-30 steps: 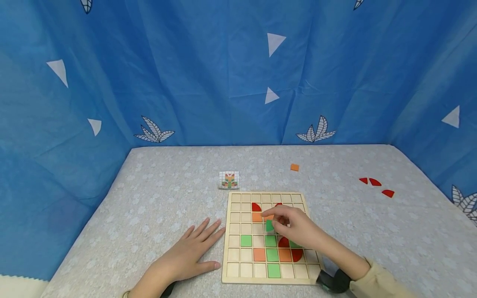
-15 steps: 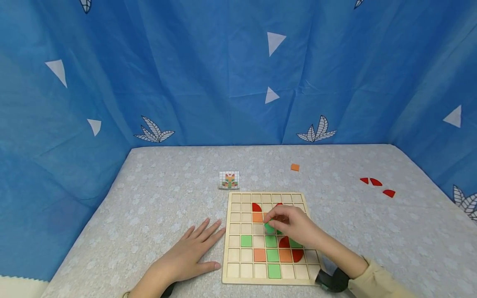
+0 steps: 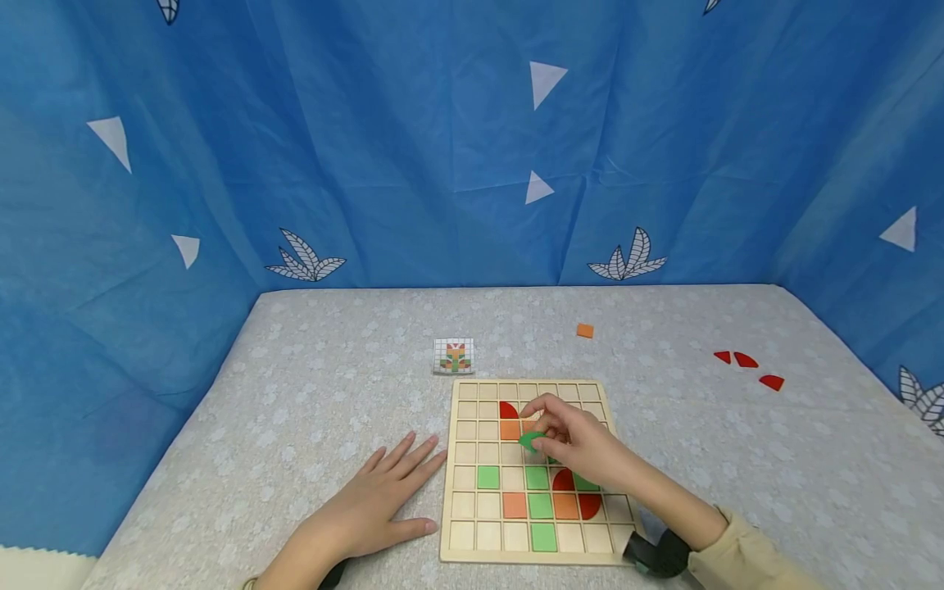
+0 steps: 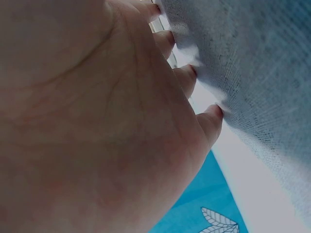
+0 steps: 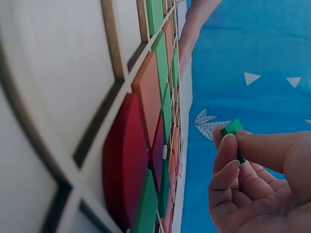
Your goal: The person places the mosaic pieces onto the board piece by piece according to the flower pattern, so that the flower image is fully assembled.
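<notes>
My right hand [image 3: 578, 442] pinches a small green tile [image 3: 528, 441] between thumb and fingers, over the middle of a wooden grid board [image 3: 488, 537]. The right wrist view shows the green tile [image 5: 234, 127] tilted and held up away from the board's surface. Set in the board's cells are green squares [image 3: 543, 537], orange squares [image 3: 514, 506] and red curved pieces [image 3: 509, 410]; my right hand hides some cells near the upper middle. Flat on the cloth, left of the board, rests my left hand [image 3: 376, 501] with fingers spread, the fingertips close to the board's left edge.
A small card [image 3: 453, 357] with a coloured grid pattern lies behind the board. One orange tile [image 3: 585, 331] is farther back, and red curved pieces [image 3: 746, 360] lie at the right. A blue curtain [image 3: 413, 164] surrounds the patterned tablecloth [image 3: 332, 369].
The green tile in my right hand has tilted and risen slightly off the board, and the right index finger has lifted. My left hand has stayed put.
</notes>
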Tool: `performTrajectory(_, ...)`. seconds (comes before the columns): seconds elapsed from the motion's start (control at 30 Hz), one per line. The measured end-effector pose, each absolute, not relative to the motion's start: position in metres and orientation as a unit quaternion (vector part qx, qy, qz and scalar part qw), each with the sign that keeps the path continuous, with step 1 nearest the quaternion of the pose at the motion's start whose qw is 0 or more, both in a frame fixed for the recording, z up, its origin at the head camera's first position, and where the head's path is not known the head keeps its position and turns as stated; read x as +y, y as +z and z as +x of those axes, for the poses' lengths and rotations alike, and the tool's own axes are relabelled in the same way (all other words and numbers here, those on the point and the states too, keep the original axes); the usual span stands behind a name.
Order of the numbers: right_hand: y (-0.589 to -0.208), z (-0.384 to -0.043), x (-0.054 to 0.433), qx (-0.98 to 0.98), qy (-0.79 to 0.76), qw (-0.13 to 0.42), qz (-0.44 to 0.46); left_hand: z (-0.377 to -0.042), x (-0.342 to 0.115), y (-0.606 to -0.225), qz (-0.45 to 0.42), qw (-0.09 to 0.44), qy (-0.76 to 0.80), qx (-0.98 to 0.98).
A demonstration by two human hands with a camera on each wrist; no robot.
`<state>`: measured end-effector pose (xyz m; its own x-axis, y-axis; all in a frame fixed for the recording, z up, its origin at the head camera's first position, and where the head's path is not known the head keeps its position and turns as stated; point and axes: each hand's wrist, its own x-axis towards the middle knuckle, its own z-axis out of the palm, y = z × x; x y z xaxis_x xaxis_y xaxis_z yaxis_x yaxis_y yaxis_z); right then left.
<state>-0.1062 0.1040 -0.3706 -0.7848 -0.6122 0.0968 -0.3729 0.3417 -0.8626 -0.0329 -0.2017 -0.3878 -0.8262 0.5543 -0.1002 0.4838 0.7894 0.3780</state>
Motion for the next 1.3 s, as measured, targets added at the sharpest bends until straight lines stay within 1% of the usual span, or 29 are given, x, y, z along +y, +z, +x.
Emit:
performTrajectory(0.1,-0.371,-0.106,0.103,0.81,-0.49,0.122,-0.299,-0.033,-0.202,-0.388,0.277,0.103,0.172,0.94)
performTrajectory(0.2,-0.371,-0.108,0.103,0.82,-0.475,0.109,-0.301,-0.033,-0.202,-0.388,0.277,0.104,0.172,0.94)
performTrajectory(0.4,-0.37,-0.114,0.1,0.832,-0.421,0.078,-0.351,-0.033,-0.203,-0.388,0.278,0.105,0.172,0.939)
performTrajectory(0.5,-0.368,-0.115,0.098,0.834,-0.406,0.086,-0.365,-0.033,-0.203,-0.389,0.277,0.107,0.171,0.939)
performTrajectory(0.6,-0.367,-0.115,0.098,0.836,-0.404,0.092,-0.359,-0.033,-0.202,-0.389,0.277,0.109,0.17,0.939)
performTrajectory(0.8,-0.367,-0.115,0.098,0.83,-0.41,0.083,-0.37,-0.034,-0.203,-0.389,0.275,0.112,0.166,0.94)
performTrajectory(1.07,-0.369,-0.115,0.097,0.826,-0.424,0.097,-0.359,-0.033,-0.202,-0.387,0.273,0.113,0.17,0.94)
performTrajectory(1.3,-0.372,-0.117,0.095,0.828,-0.41,0.093,-0.371,-0.033,-0.202,-0.387,0.273,0.11,0.169,0.941)
